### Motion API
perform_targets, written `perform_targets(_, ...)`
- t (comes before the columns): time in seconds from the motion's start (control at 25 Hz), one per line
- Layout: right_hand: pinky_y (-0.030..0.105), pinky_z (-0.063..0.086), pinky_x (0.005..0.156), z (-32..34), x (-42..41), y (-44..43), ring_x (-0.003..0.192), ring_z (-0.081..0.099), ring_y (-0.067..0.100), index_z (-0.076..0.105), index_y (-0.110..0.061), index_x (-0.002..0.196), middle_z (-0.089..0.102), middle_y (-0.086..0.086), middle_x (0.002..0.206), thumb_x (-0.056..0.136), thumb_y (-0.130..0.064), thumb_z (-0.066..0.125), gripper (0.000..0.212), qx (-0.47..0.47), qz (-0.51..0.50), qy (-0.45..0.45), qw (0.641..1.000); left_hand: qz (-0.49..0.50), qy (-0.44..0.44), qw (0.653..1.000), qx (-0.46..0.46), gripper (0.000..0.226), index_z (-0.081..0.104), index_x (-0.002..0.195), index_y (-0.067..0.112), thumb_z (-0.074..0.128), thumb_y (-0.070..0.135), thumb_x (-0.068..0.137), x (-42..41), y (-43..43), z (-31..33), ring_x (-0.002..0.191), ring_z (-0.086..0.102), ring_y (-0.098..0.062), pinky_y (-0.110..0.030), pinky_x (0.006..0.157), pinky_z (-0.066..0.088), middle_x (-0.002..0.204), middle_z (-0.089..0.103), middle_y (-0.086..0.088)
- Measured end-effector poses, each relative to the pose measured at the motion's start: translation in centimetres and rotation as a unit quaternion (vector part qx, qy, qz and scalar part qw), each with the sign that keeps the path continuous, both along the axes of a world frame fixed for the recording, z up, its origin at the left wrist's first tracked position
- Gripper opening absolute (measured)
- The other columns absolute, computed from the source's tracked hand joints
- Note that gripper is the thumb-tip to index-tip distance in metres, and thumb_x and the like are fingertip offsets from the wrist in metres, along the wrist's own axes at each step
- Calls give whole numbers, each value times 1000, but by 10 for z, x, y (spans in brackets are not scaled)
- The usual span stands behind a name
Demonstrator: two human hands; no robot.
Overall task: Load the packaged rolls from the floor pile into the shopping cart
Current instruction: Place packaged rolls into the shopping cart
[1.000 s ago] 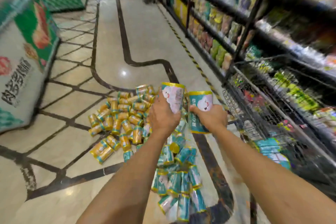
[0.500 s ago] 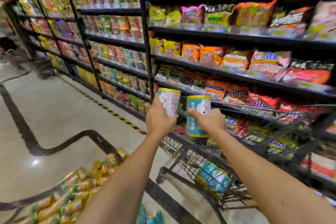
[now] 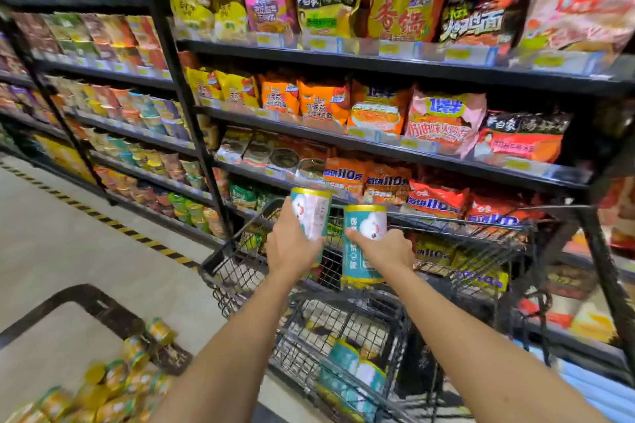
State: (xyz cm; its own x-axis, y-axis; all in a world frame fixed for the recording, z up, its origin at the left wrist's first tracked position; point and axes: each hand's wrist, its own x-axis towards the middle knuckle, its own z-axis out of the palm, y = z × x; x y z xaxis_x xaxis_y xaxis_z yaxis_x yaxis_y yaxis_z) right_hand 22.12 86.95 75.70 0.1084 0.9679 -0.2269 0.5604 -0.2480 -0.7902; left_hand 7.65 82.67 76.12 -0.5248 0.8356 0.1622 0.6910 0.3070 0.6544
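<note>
- Packaged rolls sat in three places at that moment: one in each of your hands, a few in the cart, and most on the floor.
- Shelving (image 3: 378, 60) stocked with noodle bags stood just behind the cart and filled the far side of your view.
- Your shopping cart (image 3: 233, 271) stood directly in front of you with its wire basket open at the top. Some loaded rolls (image 3: 354, 374) lay low inside it.
- Beside the cart, at your lower left, was the floor pile (image 3: 113, 385). It was blurred but clearly held many rolls.
- Your left grip (image 3: 292, 251) was curled round the lower part of the left roll (image 3: 314, 211), which you held upright.
- Your right grip (image 3: 385, 251) was wrapped round the middle of the right roll (image 3: 366, 221), also upright and just beside the other.
- Both rolls appeared to hang over the basket, so I judged you were at the delivery step, with the release not yet made.
- The next move called for lowering both arms into the basket and uncurling your fingers close to the rolls lying there, so that neither roll bounced off the wire.
- A turn back to the pile would have followed, and plenty of loading looked to remain.
</note>
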Motion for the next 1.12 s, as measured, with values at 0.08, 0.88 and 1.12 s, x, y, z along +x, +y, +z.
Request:
perform_targets(0.08, 30, 37, 63, -13, -4, 22, 81, 53, 25, 46, -12, 75, 54, 5, 85, 73, -66, 66, 58, -14, 3, -16, 1000, -4, -1, 1000, -28, 86, 23, 144, 19, 74, 34, 75, -4, 23, -15, 111, 58, -35, -39, 87, 45, 124, 60, -11)
perform_targets(0.88, 32, 46, 91, -303, -128, 53, 117, 57, 27, 56, -7, 124, 59, 11, 127, 79, -63, 62, 71, -415, -121, -65, 899, -156, 10, 892, -424, 81, 23, 140, 10, 67, 39, 79, -109, 103, -295, 107, 60, -36, -37, 81, 47, 114, 63, -13)
perform_targets(1.12, 31, 47, 79, -351, -146, 40, 98, 61, 23, 63, -15, 90, 62, 9, 105, 82, -61, 59, 47, -467, -113, -97, 872, -187, -40, 866, -463, 64, 35, 134, 10, 60, 44, 86, -107, 89, -343, 106, 60, -36, -40, 83, 47, 117, 61, -16)
